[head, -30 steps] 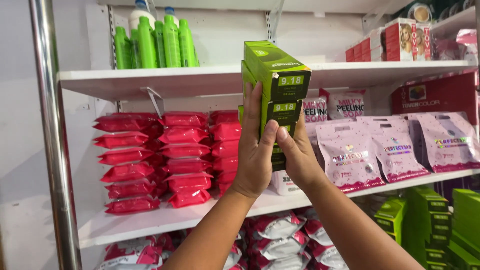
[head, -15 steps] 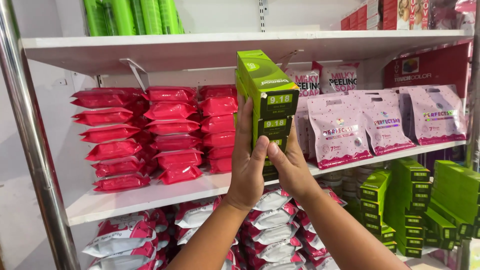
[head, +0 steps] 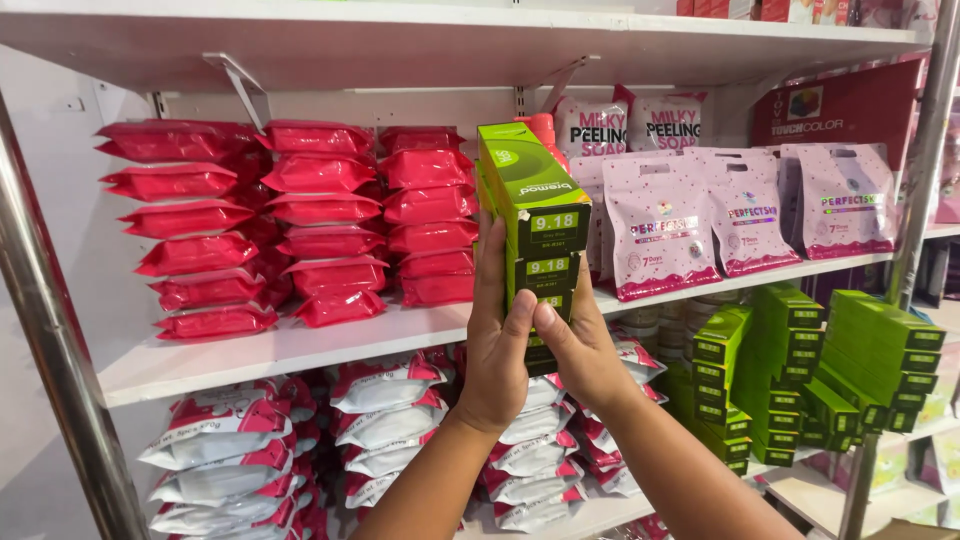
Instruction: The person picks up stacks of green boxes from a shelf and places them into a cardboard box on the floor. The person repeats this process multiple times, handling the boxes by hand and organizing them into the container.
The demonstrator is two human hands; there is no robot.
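Note:
A stack of green boxes (head: 533, 215) is held upright in front of the middle shelf. My left hand (head: 497, 340) grips the stack's left side and bottom. My right hand (head: 582, 345) clasps its lower right side, fingers wrapped under the lowest box. The stack hovers just in front of a gap between red flat packs (head: 330, 220) and pink pouches (head: 660, 225) on the white middle shelf (head: 300, 345).
Pink and white pouches line the shelf's right part, a dark red display box (head: 850, 105) behind them. More green boxes (head: 850, 365) are stacked lower right. White and pink wipe packs (head: 390, 410) fill the shelf below. A metal post (head: 55, 340) stands at the left.
Both hands have brought the green box stack lower and a little nearer the middle shelf. The view has tilted down, so the top shelf's green bottles have left the picture.

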